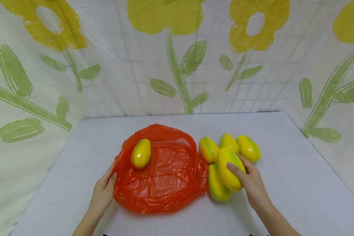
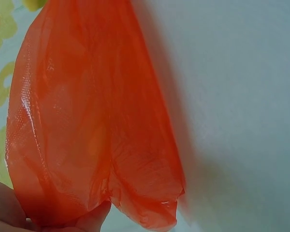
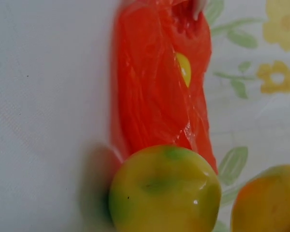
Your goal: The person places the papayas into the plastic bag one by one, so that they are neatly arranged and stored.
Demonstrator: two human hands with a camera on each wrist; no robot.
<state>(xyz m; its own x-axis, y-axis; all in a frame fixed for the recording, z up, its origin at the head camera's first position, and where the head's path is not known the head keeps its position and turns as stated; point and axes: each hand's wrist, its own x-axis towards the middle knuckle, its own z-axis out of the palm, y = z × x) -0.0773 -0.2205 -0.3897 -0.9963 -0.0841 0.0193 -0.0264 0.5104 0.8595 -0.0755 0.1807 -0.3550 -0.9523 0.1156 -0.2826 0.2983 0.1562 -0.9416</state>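
A red plastic bag (image 1: 168, 170) lies with its mouth spread wide, and one glossy yellow-green mango (image 1: 141, 153) is inside it at the left. My left hand (image 1: 104, 190) pinches the bag's left edge between thumb and fingers. In the left wrist view the fingertips (image 2: 94, 220) grip the thin plastic of its side. My right hand (image 1: 250, 180) holds another mango (image 1: 228, 167), thumb on its near face, just right of the bag. That mango partly covers a mango (image 1: 218, 186) lying below it.
Three more mangoes lie behind the held one: a left one (image 1: 207, 149), a middle one (image 1: 228, 141) and a right one (image 1: 248, 148). They rest on a white-covered table (image 1: 301, 183). A flower-printed cloth (image 1: 112, 85) hangs behind and at the sides.
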